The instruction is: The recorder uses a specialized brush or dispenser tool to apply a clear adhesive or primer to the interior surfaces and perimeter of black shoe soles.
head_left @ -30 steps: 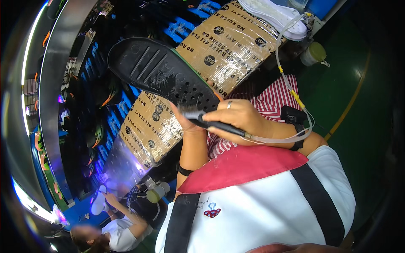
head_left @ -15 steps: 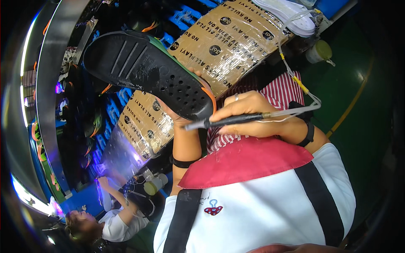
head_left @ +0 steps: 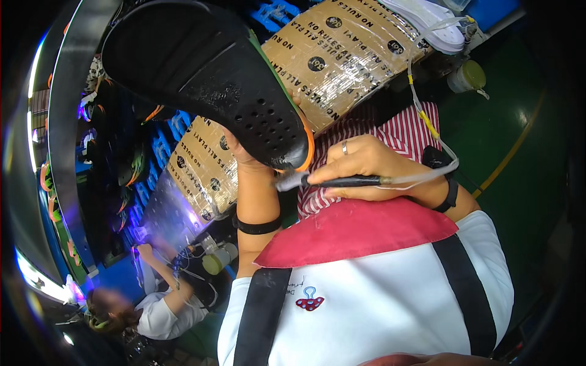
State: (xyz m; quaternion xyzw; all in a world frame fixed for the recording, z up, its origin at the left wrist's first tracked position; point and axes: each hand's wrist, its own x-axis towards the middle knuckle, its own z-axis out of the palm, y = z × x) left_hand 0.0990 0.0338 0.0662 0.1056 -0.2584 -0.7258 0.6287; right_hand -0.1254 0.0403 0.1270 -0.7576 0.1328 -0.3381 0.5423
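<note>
A black sole (head_left: 201, 67), edged in green and orange, slanted from the upper left of the frame to its center, its face toward the camera. A glossy wet-looking patch lay at its middle, and small holes dotted the end nearer the center. The left hand (head_left: 242, 148) had its fingers clamped on the sole near that end, showing at both edges. The right hand (head_left: 361, 163), just right of center, had its fingers closed around the handle of a brush (head_left: 348, 182); the bristles pointed left, just below the sole's orange-edged end, and I could not tell whether they touched it. A clear tube (head_left: 427, 175) ran from the handle toward the upper right. Behind the sole stretched printed cardboard (head_left: 339, 61). A white sole (head_left: 448, 40) and a cup (head_left: 467, 78) stood out at upper right; a co-worker (head_left: 165, 312) was at lower left.
</note>
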